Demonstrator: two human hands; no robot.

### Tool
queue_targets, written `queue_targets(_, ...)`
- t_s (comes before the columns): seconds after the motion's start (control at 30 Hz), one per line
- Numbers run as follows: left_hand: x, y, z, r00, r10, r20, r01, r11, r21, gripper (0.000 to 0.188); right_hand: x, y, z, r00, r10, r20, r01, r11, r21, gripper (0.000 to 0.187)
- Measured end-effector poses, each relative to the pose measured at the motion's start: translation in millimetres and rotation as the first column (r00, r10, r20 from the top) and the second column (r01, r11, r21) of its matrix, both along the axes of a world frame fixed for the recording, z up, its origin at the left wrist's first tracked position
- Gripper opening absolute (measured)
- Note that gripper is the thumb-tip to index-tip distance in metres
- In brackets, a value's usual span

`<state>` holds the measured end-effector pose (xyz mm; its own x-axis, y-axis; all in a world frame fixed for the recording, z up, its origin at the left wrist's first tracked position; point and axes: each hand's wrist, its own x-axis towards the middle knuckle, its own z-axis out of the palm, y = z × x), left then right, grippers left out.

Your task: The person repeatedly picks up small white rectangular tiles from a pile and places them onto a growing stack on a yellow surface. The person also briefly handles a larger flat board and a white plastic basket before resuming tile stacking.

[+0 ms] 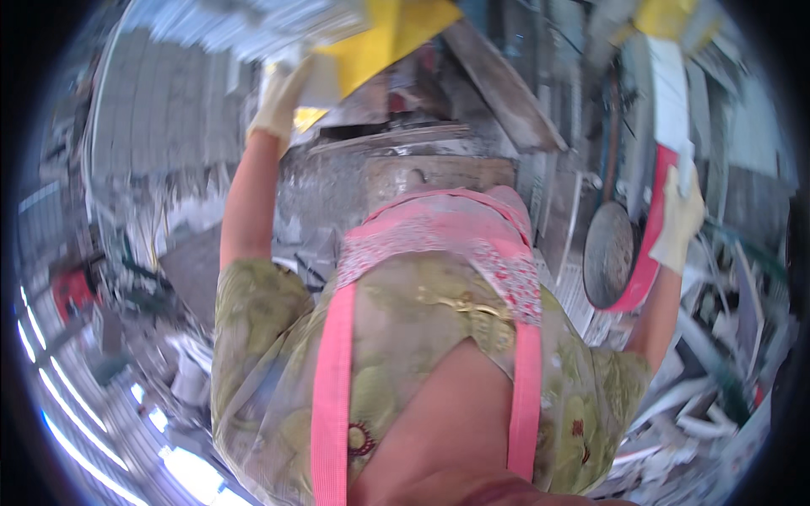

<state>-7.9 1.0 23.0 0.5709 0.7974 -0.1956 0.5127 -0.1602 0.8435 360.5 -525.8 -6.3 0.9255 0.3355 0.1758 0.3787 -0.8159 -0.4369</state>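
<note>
My left hand (pixel 281 101), in a pale glove, reaches forward to the near edge of a bright yellow sheet (pixel 392 38) and a pile of thin white strips (pixel 245 25). Motion smears its fingers, so their grip is unclear. Off to the right, my right hand (pixel 682 215), gloved alike, is closed around a narrow white strip (pixel 686 164). Just beside this hand runs a pinkish-red band (pixel 654 223), with a longer white piece (pixel 668 93) beyond it. A dark round disc (pixel 609 253) stands against the red band.
Grey stacked slats (pixel 169 126) fill the far left. A wooden plank (pixel 506 88) slants ahead, with a flat board (pixel 443 173) low in front of my body. Another yellow piece (pixel 666 17) shows at far right. Scrap (pixel 700 413) lies heaped at lower right.
</note>
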Motion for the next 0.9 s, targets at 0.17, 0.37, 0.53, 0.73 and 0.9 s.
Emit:
queue_targets(0.17, -4.4, 13.9, 9.3, 0.953, -0.163, -0.256, 0.201, 0.971, 0.131, 0.074, -82.6, 136.1, 2.8, 0.893, 0.262, -0.367, 0.124, 0.641, 0.757, 0.039)
queue_targets(0.37, -10.2, 24.5, 5.5, 0.984, -0.176, 0.03, 0.178, 0.976, -0.128, 0.076, -212.5, 357.6, -9.8, 0.724, 0.611, -0.321, 0.197, 0.264, 0.944, 0.027)
queue_targets(0.53, -5.9, 42.5, -17.0, 0.983, -0.138, -0.125, 0.135, 0.99, -0.034, 0.076, -282.3, 432.9, -23.2, 0.711, 0.604, -0.36, 0.176, 0.343, 0.923, 0.038)
queue_targets(0.73, -0.2, 44.3, -23.1, 0.969, -0.155, -0.192, 0.167, 0.985, 0.046, 0.082, -290.8, 432.7, -39.2, 0.615, 0.723, -0.314, -0.095, 0.464, 0.881, 0.055)
queue_targets(0.9, -10.8, 31.8, -7.3, 0.982, -0.175, 0.07, 0.182, 0.977, -0.107, 0.082, -286.9, 419.9, -30.2, 0.573, 0.767, -0.288, -0.464, 0.593, 0.658, 0.081)
